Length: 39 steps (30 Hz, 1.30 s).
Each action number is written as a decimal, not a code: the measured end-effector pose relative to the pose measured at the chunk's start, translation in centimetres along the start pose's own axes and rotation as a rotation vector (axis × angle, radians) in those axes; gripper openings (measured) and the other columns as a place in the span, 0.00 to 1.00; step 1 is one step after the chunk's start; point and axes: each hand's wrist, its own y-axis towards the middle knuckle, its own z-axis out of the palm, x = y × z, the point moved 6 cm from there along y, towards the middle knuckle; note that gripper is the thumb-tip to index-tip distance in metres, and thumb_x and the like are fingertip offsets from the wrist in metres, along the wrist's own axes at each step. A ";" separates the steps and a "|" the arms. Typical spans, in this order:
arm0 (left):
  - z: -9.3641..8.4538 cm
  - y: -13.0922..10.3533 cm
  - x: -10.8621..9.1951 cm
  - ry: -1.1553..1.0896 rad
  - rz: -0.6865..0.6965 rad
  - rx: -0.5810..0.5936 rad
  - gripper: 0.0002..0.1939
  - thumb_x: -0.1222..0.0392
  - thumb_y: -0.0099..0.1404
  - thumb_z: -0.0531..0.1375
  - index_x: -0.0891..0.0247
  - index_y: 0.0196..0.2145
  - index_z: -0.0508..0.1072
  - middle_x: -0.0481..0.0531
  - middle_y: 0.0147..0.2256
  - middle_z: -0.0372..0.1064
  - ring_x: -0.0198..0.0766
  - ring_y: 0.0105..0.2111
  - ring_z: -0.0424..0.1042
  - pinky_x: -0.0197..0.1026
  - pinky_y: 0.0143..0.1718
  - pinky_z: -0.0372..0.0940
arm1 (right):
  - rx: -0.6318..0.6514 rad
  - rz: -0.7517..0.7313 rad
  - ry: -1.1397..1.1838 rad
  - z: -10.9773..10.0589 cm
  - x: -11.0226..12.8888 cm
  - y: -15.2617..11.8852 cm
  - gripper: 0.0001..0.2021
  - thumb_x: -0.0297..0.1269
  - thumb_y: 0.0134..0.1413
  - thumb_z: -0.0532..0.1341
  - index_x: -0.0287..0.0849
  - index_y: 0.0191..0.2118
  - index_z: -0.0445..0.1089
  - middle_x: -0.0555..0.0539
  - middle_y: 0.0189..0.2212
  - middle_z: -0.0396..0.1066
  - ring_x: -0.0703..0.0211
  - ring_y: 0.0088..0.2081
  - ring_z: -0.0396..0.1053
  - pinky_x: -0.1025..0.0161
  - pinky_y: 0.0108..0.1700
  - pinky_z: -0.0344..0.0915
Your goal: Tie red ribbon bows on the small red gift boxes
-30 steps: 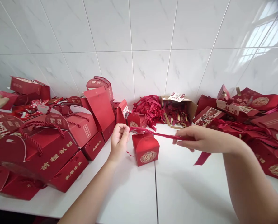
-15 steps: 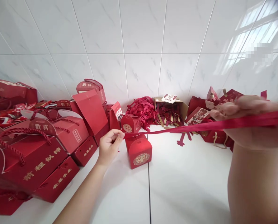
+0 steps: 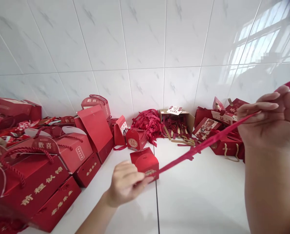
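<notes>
Holding a red ribbon (image 3: 208, 142) aslant in the head view, we pinch its lower end in our left grip (image 3: 126, 182), in front of the small red box (image 3: 147, 160) on the white table (image 3: 195, 198); our right grip (image 3: 275, 118), higher up, clasps its upper part.

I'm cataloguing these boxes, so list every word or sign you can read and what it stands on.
"前程似锦": large red box at left
"安居乐业": nearer lower box and farther lower box
"歡喜": rounded flap, arched box, back box
Too small or blurred: center box emblem, round gold seal, pale label, white card, prints on right-side boxes
</notes>
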 end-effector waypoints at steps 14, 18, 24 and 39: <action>1.5 -0.3 -2.6 0.047 0.039 -0.130 0.11 0.56 0.65 0.53 0.62 0.36 0.73 0.55 0.31 0.70 0.42 0.33 0.66 0.46 0.35 0.61 | -0.312 0.203 0.551 -2.8 -2.2 2.1 0.12 0.27 0.63 0.56 0.38 0.27 0.68 0.59 0.24 0.67 0.77 0.22 0.69 0.73 0.29 0.68; 1.3 -1.5 3.0 0.043 -0.537 -0.166 0.12 0.66 0.59 0.54 0.58 0.39 0.72 0.55 0.43 0.68 0.48 0.47 0.65 0.55 0.51 0.57 | -0.075 0.256 0.450 -0.3 -1.5 0.4 0.10 0.31 0.62 0.54 0.42 0.30 0.69 0.57 0.21 0.65 0.71 0.24 0.68 0.67 0.28 0.68; 2.9 -3.8 8.1 -0.188 -0.917 -0.102 0.17 0.63 0.61 0.51 0.58 0.47 0.69 0.56 0.51 0.69 0.49 0.54 0.65 0.54 0.54 0.59 | 0.296 0.342 0.111 3.3 -1.5 -3.0 0.07 0.31 0.51 0.60 0.41 0.25 0.72 0.49 0.22 0.64 0.64 0.27 0.66 0.60 0.34 0.67; 3.6 -3.3 7.6 -0.170 -0.846 -0.010 0.17 0.70 0.53 0.57 0.59 0.42 0.72 0.52 0.41 0.69 0.40 0.38 0.70 0.43 0.40 0.67 | 1.299 0.764 -0.680 9.3 -13.5 -15.0 0.19 0.50 0.57 0.55 0.41 0.23 0.60 0.55 0.21 0.53 0.67 0.24 0.49 0.65 0.27 0.49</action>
